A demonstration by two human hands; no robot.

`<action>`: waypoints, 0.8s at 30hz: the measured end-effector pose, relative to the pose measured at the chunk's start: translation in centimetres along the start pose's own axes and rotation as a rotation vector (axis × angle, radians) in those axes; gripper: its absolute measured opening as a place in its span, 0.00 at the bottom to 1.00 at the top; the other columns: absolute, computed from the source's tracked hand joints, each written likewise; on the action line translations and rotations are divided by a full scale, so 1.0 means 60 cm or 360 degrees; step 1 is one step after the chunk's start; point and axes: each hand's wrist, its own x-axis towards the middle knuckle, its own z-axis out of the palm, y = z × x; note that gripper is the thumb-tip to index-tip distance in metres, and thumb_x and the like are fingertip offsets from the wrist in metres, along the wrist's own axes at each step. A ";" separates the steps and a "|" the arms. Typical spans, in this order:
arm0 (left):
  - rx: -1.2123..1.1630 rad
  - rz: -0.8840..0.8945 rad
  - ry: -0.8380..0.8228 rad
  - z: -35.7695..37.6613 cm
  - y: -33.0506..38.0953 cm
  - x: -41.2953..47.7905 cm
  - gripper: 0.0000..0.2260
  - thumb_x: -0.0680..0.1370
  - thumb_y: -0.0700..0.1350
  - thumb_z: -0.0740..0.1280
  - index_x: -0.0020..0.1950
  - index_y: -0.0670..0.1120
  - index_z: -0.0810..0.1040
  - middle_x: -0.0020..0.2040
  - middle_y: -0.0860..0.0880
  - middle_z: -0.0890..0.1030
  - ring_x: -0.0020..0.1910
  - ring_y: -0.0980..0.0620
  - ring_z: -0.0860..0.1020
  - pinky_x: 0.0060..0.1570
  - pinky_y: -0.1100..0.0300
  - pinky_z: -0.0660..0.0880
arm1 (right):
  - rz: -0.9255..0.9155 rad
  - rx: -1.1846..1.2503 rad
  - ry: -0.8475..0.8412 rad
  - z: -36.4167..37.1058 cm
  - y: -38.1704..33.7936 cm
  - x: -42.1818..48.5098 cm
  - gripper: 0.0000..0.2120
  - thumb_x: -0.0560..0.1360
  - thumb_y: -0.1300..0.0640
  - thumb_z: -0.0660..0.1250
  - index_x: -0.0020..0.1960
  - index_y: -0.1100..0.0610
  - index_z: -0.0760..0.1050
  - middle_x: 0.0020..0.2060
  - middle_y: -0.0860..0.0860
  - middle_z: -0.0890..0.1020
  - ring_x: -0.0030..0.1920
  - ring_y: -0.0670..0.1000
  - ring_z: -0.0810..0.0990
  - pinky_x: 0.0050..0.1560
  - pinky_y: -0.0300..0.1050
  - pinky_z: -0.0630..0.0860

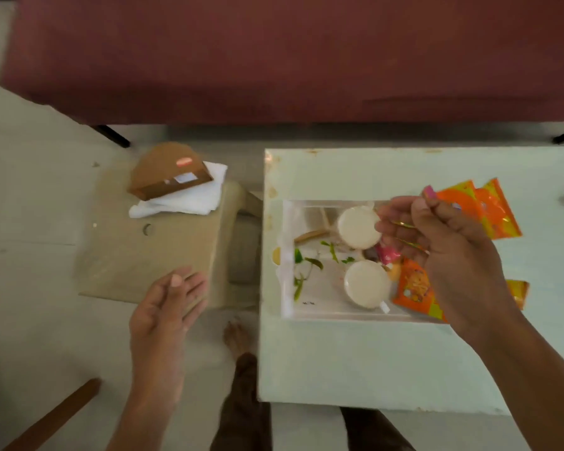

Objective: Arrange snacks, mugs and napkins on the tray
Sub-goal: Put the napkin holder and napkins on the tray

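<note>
R hand (443, 255) pinches snack pkt (479, 206) over tray's (288, 255) far-right corner, prob. to land beside mugs (358, 227); L hand (163, 304) loose, empty, well left of tray, free for napkins (183, 200).

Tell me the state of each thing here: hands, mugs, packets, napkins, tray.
Left hand: open, holding nothing, over the stool.
Right hand: pinching orange snack packets above the tray.
Tray: flat on the white table.
Far mug: in the tray.
Near mug: in the tray, apart from the other.
Lone orange packet: lying in the tray.
Napkins: on the stool, under a brown box.
</note>
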 end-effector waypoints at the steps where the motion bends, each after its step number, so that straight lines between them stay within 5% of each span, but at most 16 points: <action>1: 0.0020 0.0017 0.0027 -0.016 0.006 0.017 0.12 0.82 0.48 0.62 0.61 0.46 0.80 0.54 0.48 0.87 0.56 0.51 0.84 0.53 0.60 0.81 | 0.0005 -0.0034 -0.0045 0.029 0.000 0.002 0.13 0.83 0.54 0.59 0.56 0.57 0.80 0.50 0.51 0.86 0.52 0.51 0.85 0.54 0.48 0.80; 7: 0.0096 0.0104 0.0083 -0.065 0.048 0.167 0.07 0.81 0.49 0.65 0.53 0.54 0.82 0.54 0.52 0.85 0.57 0.53 0.83 0.56 0.53 0.78 | 0.0026 -0.0319 -0.0333 0.244 0.023 0.037 0.09 0.81 0.51 0.62 0.54 0.50 0.81 0.48 0.45 0.86 0.49 0.44 0.85 0.55 0.47 0.80; 11: 0.0197 0.0186 0.0168 -0.077 0.083 0.284 0.09 0.81 0.48 0.66 0.59 0.50 0.81 0.52 0.53 0.84 0.45 0.62 0.80 0.48 0.58 0.78 | 0.0029 -0.0502 -0.0331 0.377 0.043 0.091 0.08 0.80 0.48 0.64 0.56 0.47 0.79 0.51 0.43 0.84 0.53 0.44 0.82 0.58 0.49 0.80; 15: 0.0242 0.0114 0.0299 -0.078 0.102 0.377 0.12 0.82 0.48 0.64 0.63 0.49 0.80 0.59 0.51 0.82 0.60 0.52 0.79 0.63 0.50 0.77 | -0.0029 -0.0706 -0.0143 0.474 0.062 0.162 0.14 0.80 0.49 0.64 0.64 0.50 0.75 0.61 0.45 0.80 0.62 0.47 0.77 0.62 0.43 0.74; 19: 0.0370 0.0080 0.0312 -0.056 0.100 0.417 0.15 0.82 0.45 0.61 0.68 0.48 0.78 0.64 0.50 0.80 0.61 0.52 0.77 0.59 0.61 0.74 | -0.0117 -0.0948 -0.0074 0.517 0.078 0.225 0.21 0.80 0.50 0.65 0.71 0.51 0.70 0.70 0.46 0.74 0.70 0.48 0.71 0.61 0.39 0.65; 24: 0.0550 0.0176 0.0207 -0.037 0.076 0.424 0.14 0.83 0.45 0.62 0.67 0.47 0.78 0.54 0.54 0.77 0.54 0.56 0.77 0.54 0.64 0.73 | -0.0079 -0.1150 -0.0212 0.538 0.101 0.260 0.15 0.79 0.49 0.66 0.62 0.54 0.79 0.56 0.47 0.81 0.59 0.48 0.78 0.54 0.39 0.72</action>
